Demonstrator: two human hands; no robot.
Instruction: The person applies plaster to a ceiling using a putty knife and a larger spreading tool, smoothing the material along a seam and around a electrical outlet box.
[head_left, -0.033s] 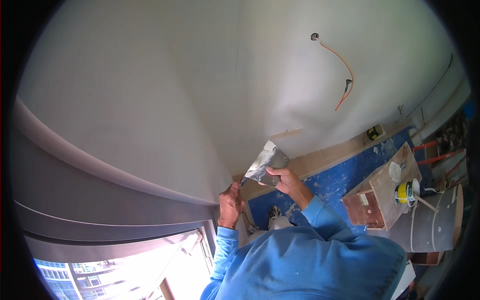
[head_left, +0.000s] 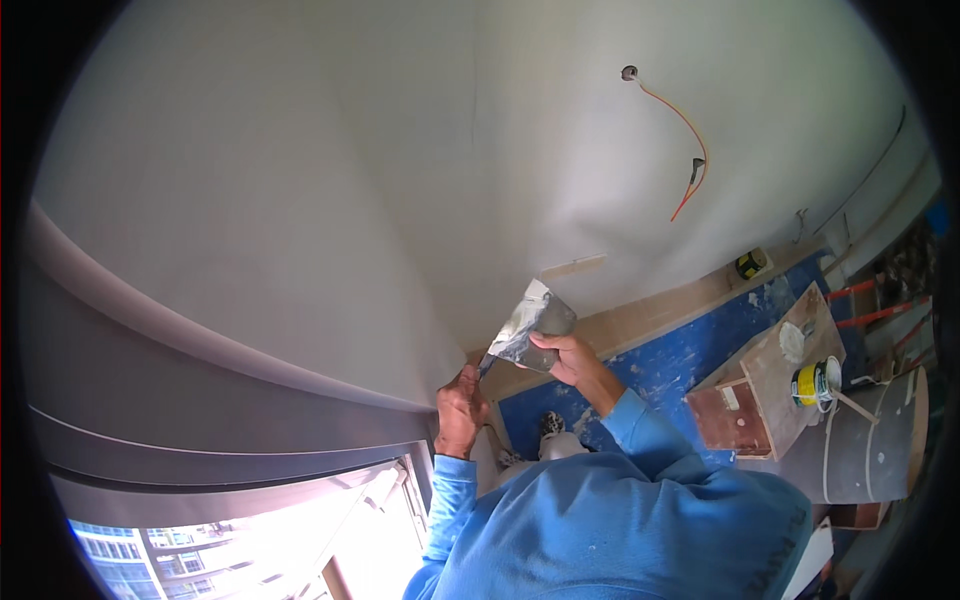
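Since little moved, work looks the same: left hand (head_left: 461, 408) grips a handle (head_left: 486, 365), right hand (head_left: 570, 360) pinches a metal plate (head_left: 558, 314).

right of the metal plate (head_left: 557, 312), the way runs free over the blue floor sheet (head_left: 660, 367) as far as the wooden box (head_left: 768, 375); beyond the plate, the wall (head_left: 500, 180) blocks passage.

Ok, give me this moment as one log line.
left hand: on dark handle | right hand: gripping white-smeared metal blade | wall: orange wires dangling
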